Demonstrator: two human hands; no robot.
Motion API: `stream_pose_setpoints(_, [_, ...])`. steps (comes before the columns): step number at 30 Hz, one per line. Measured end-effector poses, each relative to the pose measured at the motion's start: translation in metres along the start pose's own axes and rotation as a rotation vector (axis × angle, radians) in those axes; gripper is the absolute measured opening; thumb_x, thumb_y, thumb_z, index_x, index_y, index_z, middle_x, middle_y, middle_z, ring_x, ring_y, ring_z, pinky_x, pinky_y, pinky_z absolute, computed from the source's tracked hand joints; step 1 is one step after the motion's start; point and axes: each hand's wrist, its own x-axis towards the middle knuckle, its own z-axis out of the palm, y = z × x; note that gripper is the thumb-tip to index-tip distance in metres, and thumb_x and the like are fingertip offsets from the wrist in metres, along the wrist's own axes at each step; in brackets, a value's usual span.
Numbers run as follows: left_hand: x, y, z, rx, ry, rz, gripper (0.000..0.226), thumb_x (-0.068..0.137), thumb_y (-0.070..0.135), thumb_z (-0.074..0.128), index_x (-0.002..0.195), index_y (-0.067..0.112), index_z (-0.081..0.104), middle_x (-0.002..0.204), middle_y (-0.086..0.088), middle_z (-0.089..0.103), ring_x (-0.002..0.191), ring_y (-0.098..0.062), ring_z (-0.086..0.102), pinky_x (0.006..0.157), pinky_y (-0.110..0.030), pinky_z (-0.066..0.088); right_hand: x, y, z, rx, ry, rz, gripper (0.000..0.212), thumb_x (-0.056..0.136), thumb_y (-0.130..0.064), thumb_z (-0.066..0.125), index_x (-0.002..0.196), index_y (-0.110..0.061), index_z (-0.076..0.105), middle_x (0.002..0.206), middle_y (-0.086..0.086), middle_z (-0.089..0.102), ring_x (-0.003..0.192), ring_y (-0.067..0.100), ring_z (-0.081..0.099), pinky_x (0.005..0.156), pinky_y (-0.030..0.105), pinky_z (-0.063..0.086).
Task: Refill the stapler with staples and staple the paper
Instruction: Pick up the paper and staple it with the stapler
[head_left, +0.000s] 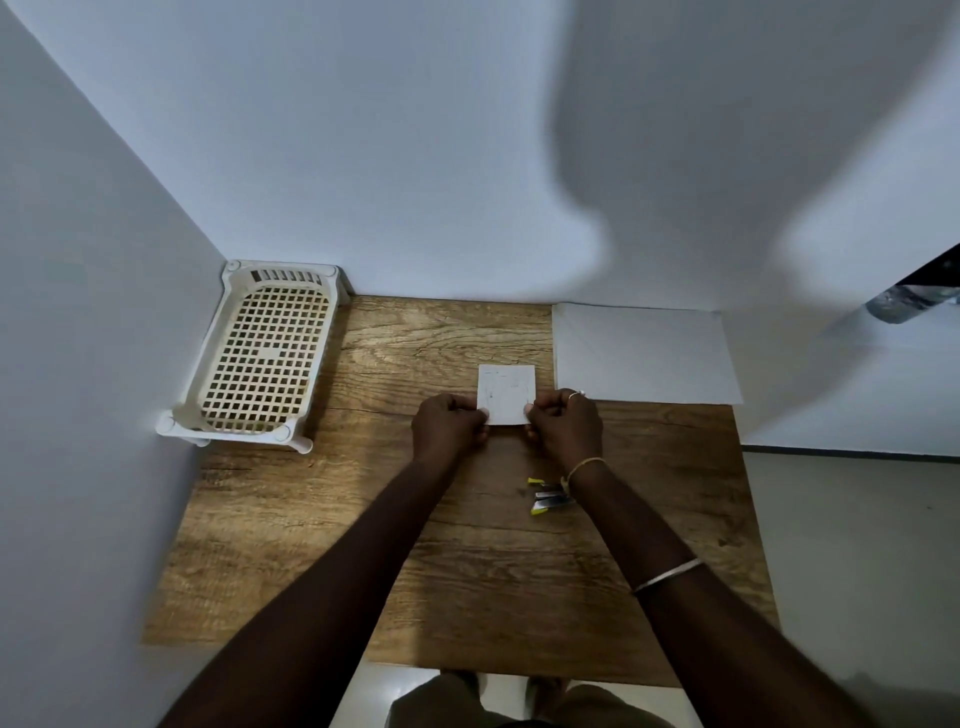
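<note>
A: What are the hands doing over the wooden table?

B: Both are pinching a small square paper. The left hand is gripping its left edge, the right hand its right edge, and the sheet is standing up from the fingers toward the table's far side.

A: And the stapler?

B: A yellow and metal stapler is lying on the table just nearer than the paper, partly hidden under the right wrist.

A: Anything else sitting around the paper?

B: A larger white sheet is lying beyond it to the right, against the wall. A cream plastic basket is sitting well off to its left, in the table's far corner.
</note>
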Motion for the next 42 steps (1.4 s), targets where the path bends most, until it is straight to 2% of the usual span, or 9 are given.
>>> stream_pose_setpoints(4, [0.006, -0.007, 0.001, 0.219, 0.049, 0.121, 0.012, 0.08, 0.014, 0.08, 0.087, 0.013, 0.07, 0.069, -0.003, 0.076, 0.059, -0.016, 0.074, 0.067, -0.035, 0.063, 0.006, 0.006, 0.005, -0.107, -0.023, -0.007, 0.011, 0.083, -0.016, 0.078, 0.08, -0.015, 0.068, 0.081, 0.005, 0.077, 0.071, 0.022, 0.076, 0.083, 0.044, 0.061])
stream_pose_setpoints(8, [0.009, -0.013, -0.003, 0.393, 0.063, 0.233, 0.018, 0.078, 0.023, 0.08, 0.09, 0.013, 0.071, 0.083, -0.002, 0.076, 0.077, -0.017, 0.073, 0.076, -0.035, 0.059, 0.009, 0.01, 0.006, -0.212, -0.034, -0.028, 0.009, 0.083, -0.017, 0.077, 0.082, -0.017, 0.068, 0.088, 0.007, 0.076, 0.087, 0.025, 0.074, 0.091, 0.044, 0.057])
stream_pose_setpoints(14, [0.006, -0.019, -0.004, 0.536, 0.117, 0.348, 0.016, 0.079, 0.029, 0.079, 0.083, 0.022, 0.065, 0.076, 0.011, 0.063, 0.07, -0.002, 0.059, 0.058, -0.017, 0.036, 0.008, 0.011, 0.006, -0.344, -0.013, -0.092, 0.004, 0.082, -0.013, 0.072, 0.084, -0.016, 0.071, 0.092, 0.002, 0.074, 0.092, 0.02, 0.07, 0.09, 0.032, 0.055])
stream_pose_setpoints(18, [-0.001, -0.021, -0.005, 0.596, 0.131, 0.435, 0.019, 0.084, 0.03, 0.074, 0.096, 0.017, 0.068, 0.092, 0.004, 0.061, 0.084, -0.012, 0.058, 0.07, -0.027, 0.038, 0.001, 0.007, 0.001, -0.43, 0.024, -0.248, 0.004, 0.088, -0.02, 0.069, 0.091, -0.017, 0.071, 0.092, 0.0, 0.072, 0.09, 0.017, 0.067, 0.081, 0.028, 0.053])
stream_pose_setpoints(22, [-0.023, -0.029, -0.007, 0.685, 0.056, 0.67, 0.025, 0.088, 0.007, 0.067, 0.112, 0.007, 0.068, 0.113, -0.008, 0.06, 0.095, -0.023, 0.062, 0.077, -0.033, 0.049, -0.023, 0.009, -0.003, -0.727, -0.025, -0.548, 0.022, 0.093, -0.026, 0.063, 0.109, -0.015, 0.073, 0.106, 0.004, 0.068, 0.102, 0.021, 0.063, 0.082, 0.036, 0.055])
stream_pose_setpoints(25, [-0.036, -0.044, -0.004, 0.87, -0.053, 0.847, 0.038, 0.091, 0.004, 0.063, 0.129, -0.001, 0.063, 0.138, -0.023, 0.058, 0.126, -0.039, 0.057, 0.104, -0.049, 0.047, -0.039, 0.018, 0.0, -0.855, -0.108, -0.693, 0.032, 0.096, -0.026, 0.057, 0.12, -0.01, 0.071, 0.127, 0.011, 0.068, 0.119, 0.028, 0.062, 0.096, 0.04, 0.053])
stream_pose_setpoints(27, [-0.037, -0.05, -0.003, 1.024, -0.159, 0.809, 0.049, 0.102, 0.017, 0.051, 0.148, 0.002, 0.044, 0.161, -0.02, 0.034, 0.149, -0.037, 0.031, 0.121, -0.052, 0.025, -0.041, 0.024, 0.003, -0.948, -0.232, -0.659, 0.042, 0.103, -0.028, 0.046, 0.139, -0.009, 0.058, 0.149, 0.012, 0.053, 0.14, 0.028, 0.046, 0.115, 0.041, 0.037])
stream_pose_setpoints(30, [-0.026, -0.057, -0.004, 1.155, -0.253, 0.765, 0.057, 0.109, 0.029, 0.032, 0.16, 0.007, 0.018, 0.17, -0.014, 0.005, 0.157, -0.032, 0.005, 0.126, -0.051, 0.006, -0.034, 0.028, 0.007, -1.004, -0.323, -0.571, 0.051, 0.107, -0.031, 0.033, 0.154, -0.012, 0.037, 0.163, 0.008, 0.032, 0.152, 0.024, 0.027, 0.124, 0.04, 0.021])
stream_pose_setpoints(42, [0.042, -0.027, 0.004, 1.264, -0.313, 0.777, 0.065, 0.107, 0.039, 0.024, 0.161, 0.01, 0.003, 0.17, -0.01, -0.009, 0.157, -0.026, -0.004, 0.124, -0.057, 0.002, 0.023, 0.001, 0.023, -1.063, -0.317, -0.522, 0.054, 0.107, -0.035, 0.031, 0.156, -0.012, 0.031, 0.167, 0.006, 0.022, 0.154, 0.024, 0.021, 0.123, 0.05, 0.019])
